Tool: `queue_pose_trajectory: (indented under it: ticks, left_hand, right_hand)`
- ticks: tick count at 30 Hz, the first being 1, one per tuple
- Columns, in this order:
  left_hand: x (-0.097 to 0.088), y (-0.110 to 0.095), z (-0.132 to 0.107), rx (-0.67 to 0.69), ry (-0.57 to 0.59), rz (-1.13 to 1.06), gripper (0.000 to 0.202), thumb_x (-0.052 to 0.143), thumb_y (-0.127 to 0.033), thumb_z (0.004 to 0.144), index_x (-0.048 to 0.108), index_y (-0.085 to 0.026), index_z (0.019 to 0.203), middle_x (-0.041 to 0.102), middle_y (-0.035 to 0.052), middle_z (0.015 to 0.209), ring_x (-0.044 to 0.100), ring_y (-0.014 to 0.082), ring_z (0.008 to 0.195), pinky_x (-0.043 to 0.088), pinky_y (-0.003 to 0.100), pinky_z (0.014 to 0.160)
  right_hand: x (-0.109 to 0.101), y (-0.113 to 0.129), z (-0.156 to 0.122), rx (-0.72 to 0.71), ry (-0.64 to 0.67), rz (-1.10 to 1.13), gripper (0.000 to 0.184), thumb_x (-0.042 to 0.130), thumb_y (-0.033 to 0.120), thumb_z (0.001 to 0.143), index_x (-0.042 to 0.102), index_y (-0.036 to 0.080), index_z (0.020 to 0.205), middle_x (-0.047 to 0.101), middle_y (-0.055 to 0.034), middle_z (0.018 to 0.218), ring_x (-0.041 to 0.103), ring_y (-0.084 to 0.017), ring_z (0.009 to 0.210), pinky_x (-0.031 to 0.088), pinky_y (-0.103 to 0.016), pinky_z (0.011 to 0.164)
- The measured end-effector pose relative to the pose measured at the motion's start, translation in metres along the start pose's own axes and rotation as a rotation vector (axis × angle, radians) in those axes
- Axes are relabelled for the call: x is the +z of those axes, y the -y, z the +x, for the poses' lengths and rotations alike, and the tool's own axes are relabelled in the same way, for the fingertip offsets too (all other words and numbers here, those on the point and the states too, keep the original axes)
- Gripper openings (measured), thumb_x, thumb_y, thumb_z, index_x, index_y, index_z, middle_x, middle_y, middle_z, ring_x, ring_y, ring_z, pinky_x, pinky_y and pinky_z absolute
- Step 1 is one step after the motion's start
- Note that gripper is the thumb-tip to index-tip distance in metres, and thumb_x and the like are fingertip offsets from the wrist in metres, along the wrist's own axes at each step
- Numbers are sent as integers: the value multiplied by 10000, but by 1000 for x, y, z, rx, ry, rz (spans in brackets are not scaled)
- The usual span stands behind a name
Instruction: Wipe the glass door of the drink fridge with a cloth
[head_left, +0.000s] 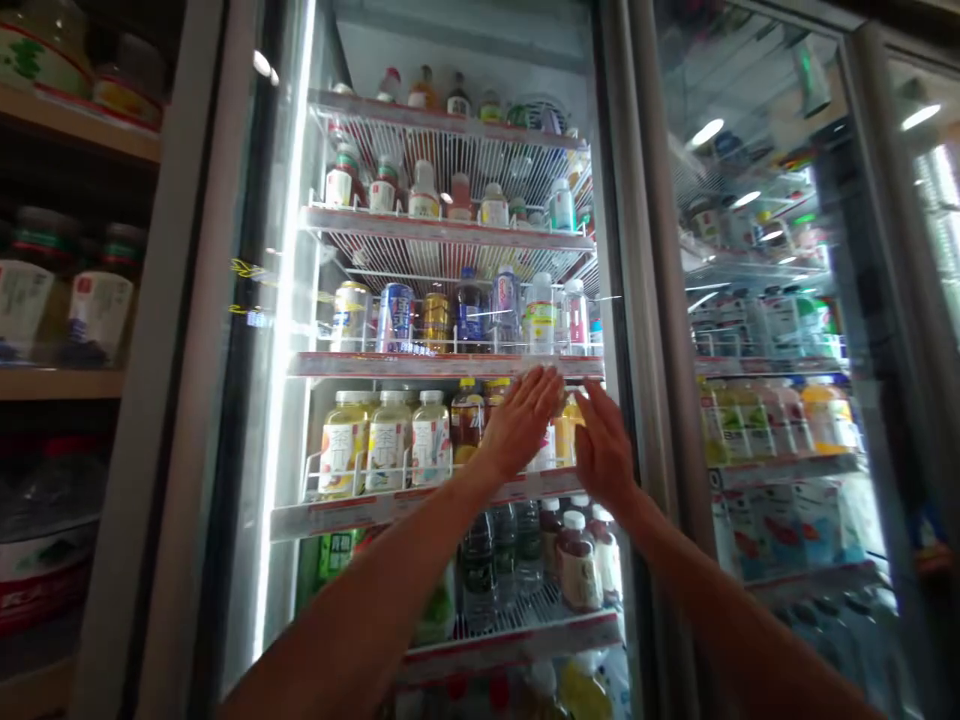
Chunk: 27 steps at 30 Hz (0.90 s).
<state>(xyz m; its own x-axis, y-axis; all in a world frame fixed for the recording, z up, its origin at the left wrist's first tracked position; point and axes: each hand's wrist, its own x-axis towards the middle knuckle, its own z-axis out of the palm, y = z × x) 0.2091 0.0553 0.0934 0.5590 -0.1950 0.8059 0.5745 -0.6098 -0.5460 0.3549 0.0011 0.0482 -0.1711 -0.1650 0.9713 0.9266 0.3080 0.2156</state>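
Observation:
Both arms reach up toward a lit drinks cooler. My left hand is open, its fingers stretched out and held together, just below the label strip of the middle shelf. To its right, my right hand is also open, fingers extended upward near the cooler's right side. Behind the hands are a bottle with yellow juice and a dark tea bottle, both partly hidden. White-capped tea bottles stand further left on that shelf. Whether either hand touches anything, I cannot tell.
A lit strip runs down the cooler's left edge, and a metal frame borders its right. Cans and bottles stand above; brown bottles stand below. Another glass-fronted cooler holds drinks at right. Shelved bottles are at left.

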Motion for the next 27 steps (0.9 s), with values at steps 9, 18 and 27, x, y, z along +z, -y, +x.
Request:
queue_pose_trajectory:
  ticks: [9,18,27]
  left_hand:
    - [-37,37,-52,-199,12,133,852,508,-490,815,80,-113,1449,229,189,1493,115,302,1403,147,539,1119]
    - [-76,87,-102,-319,-52,320,716,341,-475,905,29,-147,1460,227,174,1493,128,273,1402,133,510,1120]
    - [-73,81,-107,-297,-80,327,702,351,-443,911,25,-152,1460,233,159,1492,140,259,1399,140,488,1129]
  right_hand:
    - [61,49,37,73,120,-99,474,361,305,907,394,211,1371,365,-61,1458,206,-248,1390,265,-486,1101]
    - [46,-42,56,349,-201,-248,495,328,271,898,383,125,1368,385,-167,1412,299,-297,1339,312,-526,1039]
    - [46,7,32,-15,94,-175,495,341,217,890,357,232,1385,364,-70,1453,202,-237,1393,263,-489,1091]
